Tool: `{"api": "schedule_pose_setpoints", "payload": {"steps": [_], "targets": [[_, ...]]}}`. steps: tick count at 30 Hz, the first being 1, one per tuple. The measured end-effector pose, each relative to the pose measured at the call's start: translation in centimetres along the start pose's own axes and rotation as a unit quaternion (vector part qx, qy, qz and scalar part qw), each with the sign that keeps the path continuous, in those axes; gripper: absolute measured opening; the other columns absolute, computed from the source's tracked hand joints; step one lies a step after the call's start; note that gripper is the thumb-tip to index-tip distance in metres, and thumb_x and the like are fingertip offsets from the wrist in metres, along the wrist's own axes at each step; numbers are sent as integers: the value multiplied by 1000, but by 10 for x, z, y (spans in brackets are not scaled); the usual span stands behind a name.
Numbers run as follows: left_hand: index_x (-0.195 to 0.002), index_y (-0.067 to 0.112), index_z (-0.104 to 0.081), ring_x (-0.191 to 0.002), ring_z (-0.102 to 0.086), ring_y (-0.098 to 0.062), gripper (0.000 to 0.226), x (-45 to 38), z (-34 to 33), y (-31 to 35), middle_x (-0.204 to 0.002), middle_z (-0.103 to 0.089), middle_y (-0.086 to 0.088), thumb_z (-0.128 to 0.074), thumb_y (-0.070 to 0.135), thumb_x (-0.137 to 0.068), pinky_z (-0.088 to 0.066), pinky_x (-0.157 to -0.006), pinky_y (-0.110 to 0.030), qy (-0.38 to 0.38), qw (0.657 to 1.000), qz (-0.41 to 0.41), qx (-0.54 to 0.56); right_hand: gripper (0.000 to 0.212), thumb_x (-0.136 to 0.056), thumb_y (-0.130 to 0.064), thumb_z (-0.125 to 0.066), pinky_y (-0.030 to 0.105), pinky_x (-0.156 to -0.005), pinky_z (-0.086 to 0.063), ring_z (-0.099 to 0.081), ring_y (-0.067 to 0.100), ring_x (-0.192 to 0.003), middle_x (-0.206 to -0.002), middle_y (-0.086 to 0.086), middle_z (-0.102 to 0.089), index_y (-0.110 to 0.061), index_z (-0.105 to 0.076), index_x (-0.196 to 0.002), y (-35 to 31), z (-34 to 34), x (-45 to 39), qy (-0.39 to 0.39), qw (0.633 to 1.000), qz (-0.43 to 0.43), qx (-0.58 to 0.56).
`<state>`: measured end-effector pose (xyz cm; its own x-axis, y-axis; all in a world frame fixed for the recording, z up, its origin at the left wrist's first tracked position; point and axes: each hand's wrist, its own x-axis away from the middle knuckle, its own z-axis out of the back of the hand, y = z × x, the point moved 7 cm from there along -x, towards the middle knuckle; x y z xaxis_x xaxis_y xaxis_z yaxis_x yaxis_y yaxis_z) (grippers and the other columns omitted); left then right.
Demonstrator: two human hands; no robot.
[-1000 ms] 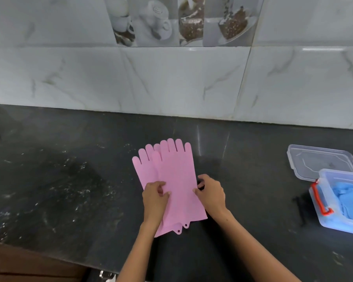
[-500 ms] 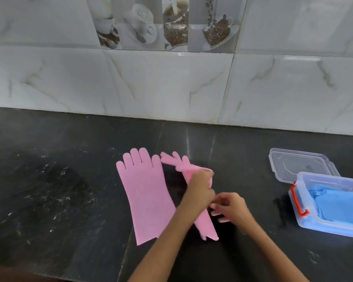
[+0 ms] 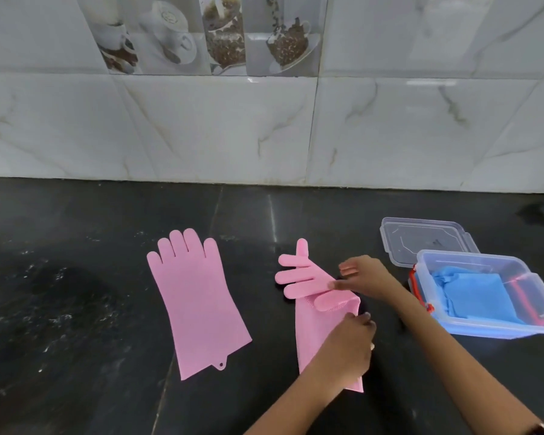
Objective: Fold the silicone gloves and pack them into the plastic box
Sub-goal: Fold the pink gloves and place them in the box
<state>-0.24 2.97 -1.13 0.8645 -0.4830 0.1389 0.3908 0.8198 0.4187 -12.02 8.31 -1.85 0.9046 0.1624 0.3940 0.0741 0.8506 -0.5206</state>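
Two pink silicone gloves lie on the black counter. One pink glove [image 3: 198, 302] lies flat with its fingers pointing to the wall. To its right, the second pink glove [image 3: 311, 318] has its finger part bent over to the left. My left hand [image 3: 349, 343] lies on this glove's cuff half, fingers curled at its right edge. My right hand [image 3: 363, 276] pinches it at the bend. The clear plastic box [image 3: 490, 331] with red handles stands at the right, open, with folded blue gloves [image 3: 474, 293] inside.
The box's clear lid [image 3: 427, 240] lies flat just behind the box. A marble-tiled wall [image 3: 264, 130] runs along the back of the counter. A seam in the counter [image 3: 167, 387] runs toward me between the two gloves.
The gloves were stacked under both hands. The upper glove has been lifted off, carried right and laid down, with its finger part now bent over. The lower glove stayed where it was.
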Motion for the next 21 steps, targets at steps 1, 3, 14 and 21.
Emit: {"api": "schedule_pose_setpoints", "payload": {"steps": [1,3,14,21], "targets": [[-131,8,-50,-127,-46,-23,35,10,3,-7,-141,-47,-9,-46,18,-98,-33,-112,-35,27,999,-2,41,66,-69,-45,-78,32,-91,-51,-62,18,-106,-123,1,-64,-16,-58,-124,-5,-6,-3,-4,999,15,34],[-120,13,-60,-119,-51,-13,27,30,12,-33,-131,-54,-4,-49,17,-96,-39,-107,-25,111,987,27,117,64,-65,-48,-78,31,-86,-50,-60,15,-102,-118,-4,-63,-24,-58,-121,-13,-15,-4,19,993,61,95],[-100,14,-64,-89,-51,-5,15,49,16,-108,-109,-57,0,-59,6,-89,-39,-74,-4,213,923,250,201,23,-89,-17,-54,28,-69,-46,-63,25,-73,-86,13,-73,-4,-73,-82,-1,17,-29,182,982,5,-53],[-94,13,-71,-76,-55,-5,10,49,11,-113,-102,-65,-2,-66,10,-86,-37,-65,3,220,912,266,220,37,-98,-36,-40,37,-83,-52,-64,23,-85,-103,15,-66,-4,-58,-103,30,10,7,244,961,-84,-99]]}}
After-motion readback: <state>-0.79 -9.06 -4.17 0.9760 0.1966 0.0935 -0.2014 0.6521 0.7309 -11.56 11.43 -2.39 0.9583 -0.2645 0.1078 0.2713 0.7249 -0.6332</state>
